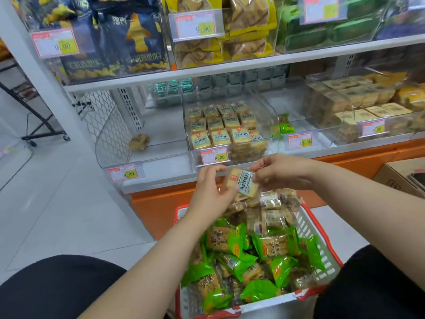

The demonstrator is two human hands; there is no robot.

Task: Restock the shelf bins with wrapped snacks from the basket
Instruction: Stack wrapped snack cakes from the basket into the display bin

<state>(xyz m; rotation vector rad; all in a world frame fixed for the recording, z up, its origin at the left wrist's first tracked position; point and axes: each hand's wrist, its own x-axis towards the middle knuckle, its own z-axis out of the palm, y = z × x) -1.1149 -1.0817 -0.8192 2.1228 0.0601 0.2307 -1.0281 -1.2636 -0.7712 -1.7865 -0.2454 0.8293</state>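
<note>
A: What are we holding?

B: One wrapped snack (242,182), pale yellow with a white label, pinched between both hands just above the basket (322,245). Our left hand (212,188) grips its left edge with thumb and fingers; our right hand (279,172) pinches the top right corner.

A: And the basket?

B: White mesh with a red rim, sitting between our knees. It's heaped with green-wrapped packets (239,261) toward us and clear-wrapped yellow ones (273,215) at the far end.

A: The bins on the low shelf?

B: The middle clear bin (268,125) holds neat rows of the same yellow snacks (220,127). The left bin (110,137) has a single loose yellow packet (139,142). A green packet (286,126) lies on the shelf just right of the middle bin, and the right bin (322,107) is stacked with tan square packs.

A: Around us?

B: White shelving on an orange base (161,203), pale tiled floor (57,203), a cardboard box (400,178) at the right, price tags fixed to the bin fronts.
</note>
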